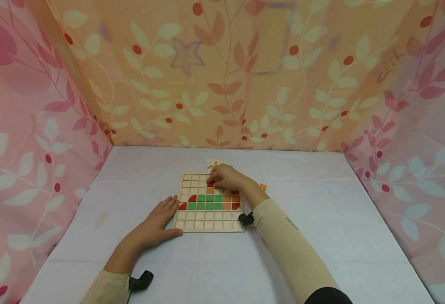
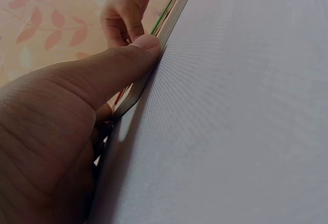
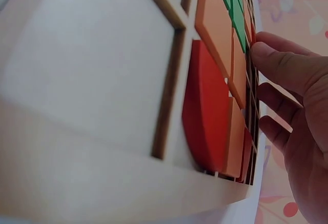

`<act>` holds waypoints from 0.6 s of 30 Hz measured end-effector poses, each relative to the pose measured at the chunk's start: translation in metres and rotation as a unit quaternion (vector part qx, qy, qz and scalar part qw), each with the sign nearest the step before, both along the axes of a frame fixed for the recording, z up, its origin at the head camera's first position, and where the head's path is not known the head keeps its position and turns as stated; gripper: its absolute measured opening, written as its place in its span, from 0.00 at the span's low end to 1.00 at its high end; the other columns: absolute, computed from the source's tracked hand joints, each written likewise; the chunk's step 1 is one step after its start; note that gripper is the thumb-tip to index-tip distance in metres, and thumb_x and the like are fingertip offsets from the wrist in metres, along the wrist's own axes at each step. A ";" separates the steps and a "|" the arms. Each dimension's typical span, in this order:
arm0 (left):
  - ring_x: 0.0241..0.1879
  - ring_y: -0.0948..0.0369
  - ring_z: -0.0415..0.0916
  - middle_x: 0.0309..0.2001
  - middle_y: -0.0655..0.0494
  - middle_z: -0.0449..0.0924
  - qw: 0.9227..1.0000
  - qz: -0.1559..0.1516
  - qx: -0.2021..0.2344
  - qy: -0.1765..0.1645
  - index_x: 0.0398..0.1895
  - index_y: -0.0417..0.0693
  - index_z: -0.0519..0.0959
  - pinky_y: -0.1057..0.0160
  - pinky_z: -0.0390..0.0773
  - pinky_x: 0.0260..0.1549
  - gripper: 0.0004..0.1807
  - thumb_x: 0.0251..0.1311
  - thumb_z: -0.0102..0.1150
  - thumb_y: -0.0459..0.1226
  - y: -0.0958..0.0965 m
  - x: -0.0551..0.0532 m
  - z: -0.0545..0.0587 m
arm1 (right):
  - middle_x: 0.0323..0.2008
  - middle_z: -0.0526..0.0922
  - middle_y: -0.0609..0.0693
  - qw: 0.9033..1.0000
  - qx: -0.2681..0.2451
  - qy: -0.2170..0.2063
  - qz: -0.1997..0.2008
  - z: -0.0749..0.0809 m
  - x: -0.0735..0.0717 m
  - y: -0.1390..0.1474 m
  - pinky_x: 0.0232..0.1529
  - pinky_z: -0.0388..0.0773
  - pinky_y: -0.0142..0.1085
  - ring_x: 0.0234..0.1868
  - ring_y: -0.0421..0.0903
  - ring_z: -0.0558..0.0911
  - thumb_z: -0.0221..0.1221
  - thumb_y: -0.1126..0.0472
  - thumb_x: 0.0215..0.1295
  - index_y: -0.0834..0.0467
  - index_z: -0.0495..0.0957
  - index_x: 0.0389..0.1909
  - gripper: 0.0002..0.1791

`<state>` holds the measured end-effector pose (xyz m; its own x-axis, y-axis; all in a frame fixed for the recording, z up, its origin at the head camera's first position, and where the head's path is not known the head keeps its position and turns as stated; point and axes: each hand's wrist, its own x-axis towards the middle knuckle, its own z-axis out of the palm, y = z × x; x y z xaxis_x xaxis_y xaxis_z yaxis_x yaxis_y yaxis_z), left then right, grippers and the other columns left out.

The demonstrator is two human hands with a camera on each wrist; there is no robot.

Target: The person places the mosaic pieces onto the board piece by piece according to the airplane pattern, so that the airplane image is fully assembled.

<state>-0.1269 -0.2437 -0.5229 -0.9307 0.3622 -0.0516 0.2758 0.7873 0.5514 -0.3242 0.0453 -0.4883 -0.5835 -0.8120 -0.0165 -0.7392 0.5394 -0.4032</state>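
Note:
A wooden grid board (image 1: pixel 209 223) lies on the white table with flat colored pieces in its cells. My left hand (image 1: pixel 158 219) rests at its left side, fingers spread along the edge and thumb on the near left corner. Over the far part of the board, my right hand (image 1: pixel 227 177) pinches a small red piece (image 1: pixel 210 184) between thumb and index finger, just above an orange square (image 1: pixel 210 191). The fingers partly hide the red piece. Green squares (image 1: pixel 209 206) fill the middle rows, with red rounded-edge pieces (image 1: pixel 193 198) at their left and orange squares (image 1: pixel 227 206) at their right.
Behind the board lies a small pattern card (image 1: pixel 215 161), partly covered by my right hand. A loose orange square (image 1: pixel 263 187) sits right of the board, beside the right forearm. Patterned cloth walls (image 1: pixel 222 84) stand around the back and sides of the table.

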 end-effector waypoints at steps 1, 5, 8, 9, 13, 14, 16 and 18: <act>0.83 0.49 0.38 0.84 0.52 0.44 1.000 0.000 0.000 -0.001 0.82 0.46 0.51 0.40 0.46 0.78 0.60 0.55 0.69 0.64 0.000 0.000 0.000 | 0.51 0.83 0.44 1.000 -0.001 -0.001 0.001 0.000 0.000 0.000 0.67 0.69 0.49 0.58 0.46 0.78 0.68 0.58 0.68 0.45 0.88 0.51 0.13; 0.83 0.50 0.38 0.84 0.53 0.44 1.000 -0.001 0.000 -0.001 0.82 0.46 0.51 0.41 0.46 0.78 0.60 0.55 0.69 0.64 0.000 0.000 0.000 | 0.51 0.83 0.43 1.000 -0.001 -0.009 -0.003 0.000 0.000 0.000 0.67 0.69 0.50 0.58 0.46 0.77 0.67 0.59 0.67 0.45 0.88 0.51 0.14; 0.83 0.49 0.38 0.83 0.52 0.44 1.000 -0.001 -0.002 0.001 0.82 0.45 0.52 0.41 0.45 0.78 0.60 0.55 0.69 0.64 0.000 0.000 0.000 | 0.52 0.83 0.43 1.000 -0.001 -0.015 -0.007 0.002 0.000 -0.001 0.68 0.68 0.50 0.59 0.46 0.77 0.67 0.60 0.67 0.45 0.88 0.52 0.14; 0.83 0.49 0.38 0.83 0.51 0.44 1.000 -0.001 -0.002 0.001 0.82 0.45 0.52 0.41 0.45 0.78 0.60 0.56 0.69 0.64 0.000 0.000 0.001 | 0.52 0.83 0.44 1.000 -0.001 -0.017 -0.008 0.003 0.001 -0.002 0.68 0.68 0.50 0.59 0.46 0.77 0.68 0.61 0.67 0.45 0.88 0.52 0.14; 0.83 0.49 0.38 0.83 0.51 0.44 1.000 -0.001 0.001 0.000 0.82 0.45 0.52 0.41 0.45 0.78 0.59 0.56 0.69 0.63 0.000 0.000 0.002 | 0.52 0.83 0.43 1.000 0.007 -0.020 -0.012 0.004 0.001 -0.002 0.69 0.68 0.48 0.59 0.46 0.78 0.68 0.61 0.67 0.45 0.88 0.52 0.14; 0.83 0.49 0.38 0.83 0.51 0.44 1.000 -0.002 0.001 0.001 0.82 0.45 0.52 0.41 0.45 0.78 0.59 0.56 0.69 0.63 0.000 0.000 0.002 | 0.51 0.83 0.43 1.000 0.008 -0.021 -0.012 0.004 0.001 -0.002 0.69 0.68 0.49 0.59 0.45 0.77 0.68 0.60 0.66 0.45 0.88 0.51 0.14; 0.83 0.49 0.39 0.83 0.52 0.45 1.000 -0.003 0.002 0.002 0.82 0.44 0.52 0.41 0.45 0.78 0.59 0.56 0.69 0.63 0.000 0.000 0.003 | 0.51 0.83 0.42 1.000 0.010 -0.020 -0.013 0.004 0.000 -0.002 0.68 0.67 0.48 0.60 0.45 0.77 0.68 0.60 0.67 0.44 0.88 0.51 0.14; 0.83 0.49 0.39 0.83 0.52 0.45 1.000 -0.003 0.002 0.001 0.82 0.44 0.52 0.41 0.45 0.78 0.59 0.56 0.69 0.62 0.000 0.001 0.004 | 0.51 0.83 0.42 1.000 0.010 -0.017 -0.011 0.006 0.001 -0.001 0.69 0.67 0.49 0.59 0.45 0.77 0.68 0.60 0.67 0.44 0.88 0.51 0.14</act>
<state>-0.1263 -0.2433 -0.5190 -0.9284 0.3685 -0.0483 0.2823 0.7838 0.5532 -0.3231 0.0441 -0.4826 -0.6005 -0.7979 -0.0523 -0.7132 0.5641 -0.4162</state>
